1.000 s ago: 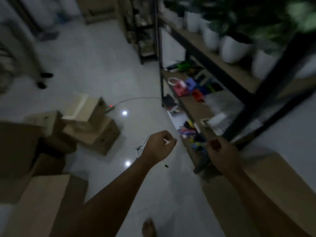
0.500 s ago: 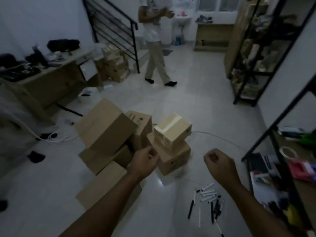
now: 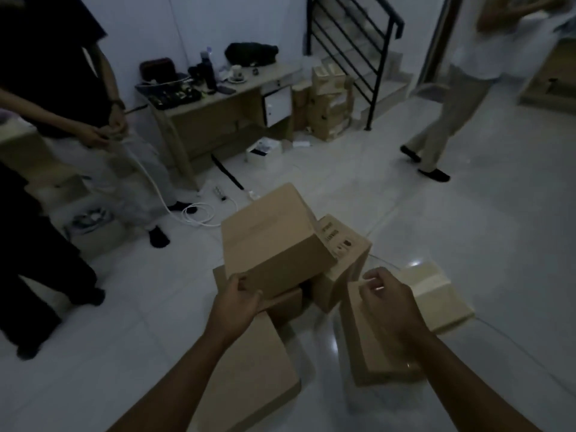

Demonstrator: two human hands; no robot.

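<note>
Plainly, big box (image 3: 274,241): at 12 o'clock, tilted on the lower boxes (image 3: 343,263); could slide off toward 7 o'clock.
Side box (image 3: 367,338): at 4 o'clock; a bump may topple it.
Left hand (image 3: 237,304): grips the big box's near corner alone, a weak hold.
Right hand (image 3: 386,294): curled over the side box; I cannot tell whether it holds anything.

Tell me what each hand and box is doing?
big box, closed, tilted, resting on other boxes
left hand, grips the big box's near corner
right hand, fingers curled at the side box's edge, grip unclear
side box, closed, lying on the floor
</note>
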